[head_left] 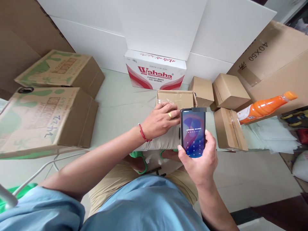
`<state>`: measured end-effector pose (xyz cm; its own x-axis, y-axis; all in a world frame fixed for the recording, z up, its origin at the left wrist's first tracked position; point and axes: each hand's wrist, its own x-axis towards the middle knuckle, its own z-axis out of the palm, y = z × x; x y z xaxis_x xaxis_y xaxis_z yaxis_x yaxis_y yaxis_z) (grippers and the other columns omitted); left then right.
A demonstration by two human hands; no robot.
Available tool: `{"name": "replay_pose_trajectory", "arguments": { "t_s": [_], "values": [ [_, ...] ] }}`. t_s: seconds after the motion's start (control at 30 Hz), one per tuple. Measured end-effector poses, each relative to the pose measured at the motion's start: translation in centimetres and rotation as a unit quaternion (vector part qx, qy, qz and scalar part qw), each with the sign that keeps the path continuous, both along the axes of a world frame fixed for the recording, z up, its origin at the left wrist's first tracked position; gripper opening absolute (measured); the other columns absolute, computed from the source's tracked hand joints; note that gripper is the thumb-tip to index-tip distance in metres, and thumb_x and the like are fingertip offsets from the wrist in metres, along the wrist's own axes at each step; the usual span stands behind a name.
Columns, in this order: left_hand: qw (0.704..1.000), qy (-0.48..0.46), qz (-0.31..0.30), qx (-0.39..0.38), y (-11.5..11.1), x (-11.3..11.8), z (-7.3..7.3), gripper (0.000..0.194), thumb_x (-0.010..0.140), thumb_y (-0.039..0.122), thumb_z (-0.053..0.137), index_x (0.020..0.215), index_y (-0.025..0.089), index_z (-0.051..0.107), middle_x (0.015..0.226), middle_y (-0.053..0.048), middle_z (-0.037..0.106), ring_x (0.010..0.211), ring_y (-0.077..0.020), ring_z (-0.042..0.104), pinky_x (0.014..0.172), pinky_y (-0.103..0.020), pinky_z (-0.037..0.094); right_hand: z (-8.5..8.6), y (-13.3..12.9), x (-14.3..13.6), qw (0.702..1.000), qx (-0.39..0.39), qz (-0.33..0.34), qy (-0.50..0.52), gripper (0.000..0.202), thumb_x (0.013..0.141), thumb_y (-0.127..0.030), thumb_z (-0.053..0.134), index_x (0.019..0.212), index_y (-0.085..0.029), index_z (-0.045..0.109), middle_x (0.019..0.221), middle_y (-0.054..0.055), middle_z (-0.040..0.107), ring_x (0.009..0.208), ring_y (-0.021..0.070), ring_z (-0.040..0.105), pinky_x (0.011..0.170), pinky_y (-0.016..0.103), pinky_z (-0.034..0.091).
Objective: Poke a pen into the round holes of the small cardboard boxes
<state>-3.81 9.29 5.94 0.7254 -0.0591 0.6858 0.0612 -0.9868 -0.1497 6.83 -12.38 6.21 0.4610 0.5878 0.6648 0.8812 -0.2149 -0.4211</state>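
Note:
My right hand grips a smartphone upright, thumb at its lower left edge and fingers along the right. The lit screen shows a number keypad on a blue and purple background. My left hand, with a gold ring and a red cord bracelet, lies palm down, fingers stretched out and slightly apart. Its fingertips are close to the phone's left edge; I cannot tell whether they touch it. Just beyond the fingers is a small open cardboard box with clear plastic at its edge. The left hand partly covers the box's front.
A white and red Wahaha water carton stands at the back. Two large printed cartons are on the left. To the right are small brown boxes, an orange bottle lying aslant and clear plastic bags.

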Motion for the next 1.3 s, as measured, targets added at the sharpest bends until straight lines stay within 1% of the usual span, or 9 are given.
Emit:
{"name": "replay_pose_trajectory", "arguments": {
  "t_s": [0.33, 0.5, 0.6, 0.73, 0.93, 1.03, 1.1, 1.2, 1.3],
  "values": [
    [1.000, 0.007, -0.006, -0.021, 0.4, -0.2, 0.0, 0.027, 0.108, 0.017, 0.057, 0.128, 0.026, 0.073, 0.137, -0.005, 0.078, 0.126, -0.0237, 0.068, 0.108, -0.044, 0.050, -0.6, -0.7, 1.1, 1.000, 0.002, -0.019, 0.011, 0.085, 0.085, -0.058, 0.081, 0.151, -0.016, 0.048, 0.127, 0.018, 0.068, 0.115, 0.0338, 0.071, 0.096, 0.051, 0.062],
    [0.996, 0.020, 0.000, -0.087, 0.9, -2.5, 0.5, 0.035, 0.108, 0.017, 0.055, 0.138, 0.029, 0.069, 0.140, -0.006, 0.077, 0.135, -0.0242, 0.066, 0.121, -0.049, 0.044, -1.0, -1.1, 1.7, 0.999, -0.013, -0.034, 0.009, 0.084, 0.085, -0.058, 0.079, 0.150, -0.017, 0.047, 0.127, 0.017, 0.067, 0.114, 0.0337, 0.070, 0.096, 0.051, 0.061],
    [0.990, -0.004, 0.053, -0.134, 0.8, -5.0, 0.8, 0.033, 0.105, 0.042, 0.065, 0.135, 0.027, 0.068, 0.140, -0.011, 0.076, 0.135, -0.0318, 0.065, 0.121, -0.055, 0.044, -1.7, -1.4, 2.4, 0.998, -0.025, -0.045, 0.021, 0.083, 0.084, -0.057, 0.079, 0.149, -0.017, 0.047, 0.127, 0.017, 0.067, 0.114, 0.0338, 0.070, 0.097, 0.051, 0.061],
    [0.966, -0.081, 0.182, -0.166, 0.3, -7.6, 0.9, 0.049, 0.096, 0.072, 0.064, 0.110, 0.025, 0.065, 0.119, -0.014, 0.075, 0.113, -0.0367, 0.069, 0.104, -0.058, 0.052, -2.9, -1.9, 3.3, 0.996, -0.043, -0.068, 0.041, 0.081, 0.082, -0.056, 0.079, 0.147, -0.019, 0.049, 0.125, 0.016, 0.068, 0.113, 0.0335, 0.070, 0.097, 0.052, 0.060],
    [0.918, -0.096, 0.303, -0.238, 0.7, -9.0, 0.6, 0.043, 0.094, 0.067, 0.067, 0.099, 0.026, 0.055, 0.100, -0.009, 0.065, 0.091, -0.0289, 0.062, 0.079, -0.046, 0.056, -4.3, -2.1, 4.2, 0.989, -0.077, -0.099, 0.076, 0.082, 0.081, -0.055, 0.078, 0.147, -0.018, 0.049, 0.126, 0.017, 0.067, 0.114, 0.0352, 0.069, 0.098, 0.052, 0.059],
    [0.921, -0.080, 0.290, -0.249, 1.3, -10.0, 0.6, 0.048, 0.096, 0.071, 0.063, 0.110, 0.025, 0.058, 0.105, -0.009, 0.065, 0.096, -0.0291, 0.063, 0.080, -0.045, 0.057, -5.2, -2.1, 5.1, 0.982, -0.106, -0.119, 0.099, 0.083, 0.080, -0.056, 0.076, 0.147, -0.016, 0.047, 0.127, 0.018, 0.065, 0.114, 0.0364, 0.068, 0.096, 0.051, 0.058],
    [0.921, -0.056, 0.282, -0.263, 1.6, -10.9, 0.8, 0.067, 0.096, 0.080, 0.058, 0.132, 0.024, 0.057, 0.121, -0.014, 0.066, 0.103, -0.0309, 0.065, 0.081, -0.045, 0.058, -6.2, -2.0, 6.2, 0.973, -0.137, -0.140, 0.119, 0.083, 0.080, -0.055, 0.074, 0.148, -0.015, 0.047, 0.129, 0.020, 0.064, 0.115, 0.0377, 0.067, 0.094, 0.050, 0.057],
    [0.905, 0.016, 0.295, -0.307, 2.1, -12.7, 1.5, 0.103, 0.090, 0.093, 0.053, 0.165, 0.024, 0.037, 0.149, -0.020, 0.060, 0.104, -0.0305, 0.069, 0.084, -0.043, 0.059, -7.7, -1.9, 8.5, 0.953, -0.200, -0.172, 0.151, 0.087, 0.077, -0.055, 0.072, 0.149, -0.013, 0.047, 0.131, 0.023, 0.062, 0.115, 0.0403, 0.066, 0.091, 0.050, 0.056],
    [0.895, 0.084, 0.280, -0.338, 2.4, -14.3, 2.0, 0.105, 0.091, 0.091, 0.053, 0.172, 0.027, 0.031, 0.157, -0.019, 0.060, 0.098, -0.0264, 0.073, 0.080, -0.036, 0.062, -9.0, -1.7, 10.8, 0.927, -0.266, -0.198, 0.178, 0.092, 0.075, -0.057, 0.072, 0.150, -0.009, 0.047, 0.133, 0.025, 0.062, 0.117, 0.0428, 0.066, 0.091, 0.051, 0.056]
  ]
}}
